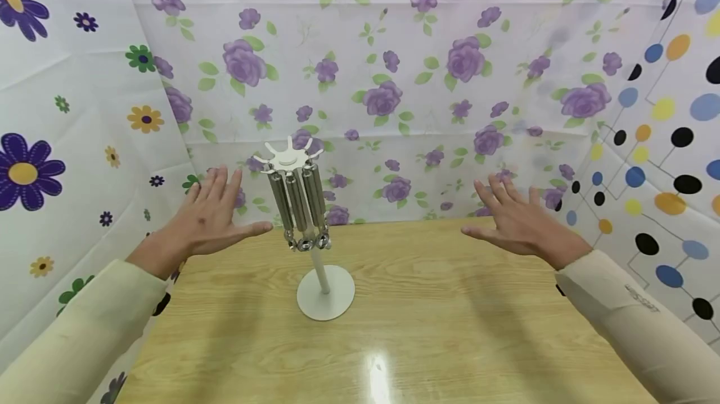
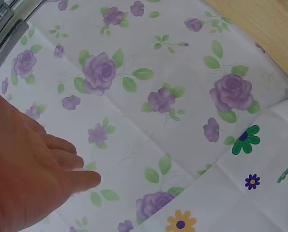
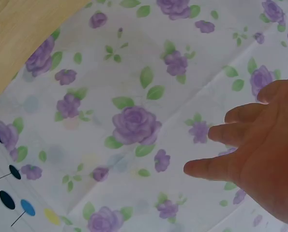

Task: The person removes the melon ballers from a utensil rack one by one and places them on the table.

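A white stand [image 1: 325, 304] with a round base and a hooked top is on the wooden table, left of centre. Several shiny metal tube-like pieces [image 1: 298, 201] with rounded, ring-like lower ends hang from its hooks; their exact kind does not show. My left hand [image 1: 210, 216] is held in the air left of the stand, fingers spread and the thumb pointing toward the hanging pieces. Part of the metal [image 2: 6, 36] enters the left wrist view's upper corner. Over the table's right side hovers my right hand [image 1: 514, 222], fingers extended, holding nothing.
The light wooden table [image 1: 416, 304] reaches back to a cloth wall [image 1: 349, 79] with purple roses. A flower-print sheet [image 1: 73, 110] borders the left side, and a dotted sheet [image 1: 669, 160] the right.
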Available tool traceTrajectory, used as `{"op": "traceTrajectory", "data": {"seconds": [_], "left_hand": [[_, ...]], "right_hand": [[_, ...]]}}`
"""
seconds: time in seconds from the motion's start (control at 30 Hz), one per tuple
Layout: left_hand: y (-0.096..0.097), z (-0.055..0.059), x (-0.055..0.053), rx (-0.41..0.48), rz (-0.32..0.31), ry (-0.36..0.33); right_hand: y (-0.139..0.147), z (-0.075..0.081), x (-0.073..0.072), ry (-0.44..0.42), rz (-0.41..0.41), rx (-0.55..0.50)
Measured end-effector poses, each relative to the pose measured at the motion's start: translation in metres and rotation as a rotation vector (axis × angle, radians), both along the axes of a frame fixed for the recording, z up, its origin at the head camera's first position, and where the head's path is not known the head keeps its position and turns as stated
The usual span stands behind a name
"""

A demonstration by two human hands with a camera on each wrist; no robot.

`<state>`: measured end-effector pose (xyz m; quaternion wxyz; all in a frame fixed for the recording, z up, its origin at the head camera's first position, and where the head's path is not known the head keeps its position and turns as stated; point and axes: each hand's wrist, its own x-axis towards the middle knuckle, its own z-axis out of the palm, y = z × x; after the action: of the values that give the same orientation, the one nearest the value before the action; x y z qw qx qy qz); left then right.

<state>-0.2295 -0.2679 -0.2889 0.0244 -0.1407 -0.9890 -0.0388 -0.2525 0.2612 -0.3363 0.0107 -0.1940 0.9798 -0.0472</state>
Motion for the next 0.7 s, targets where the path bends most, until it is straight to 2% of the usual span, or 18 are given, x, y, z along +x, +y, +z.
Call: {"op": "traceTrajectory", "data": {"seconds": [0.23,0.43,0.6,0.7], "left_hand": [[0.008,0.012,-0.003,0.103,-0.068,0.035],[0.017,0.021,-0.003,0.217,-0.09,0.043],[0.024,0.03,-0.004,0.293,-0.106,0.047],[0.028,0.036,-0.004,0.329,-0.133,0.083]], "right_hand": [[-0.024,0.005,-0.015,-0.015,0.077,-0.084],[-0.041,0.01,-0.025,-0.012,0.153,-0.163],[-0.055,0.015,-0.029,-0.052,0.176,-0.225],[-0.063,0.018,-0.031,-0.076,0.186,-0.263]]}}
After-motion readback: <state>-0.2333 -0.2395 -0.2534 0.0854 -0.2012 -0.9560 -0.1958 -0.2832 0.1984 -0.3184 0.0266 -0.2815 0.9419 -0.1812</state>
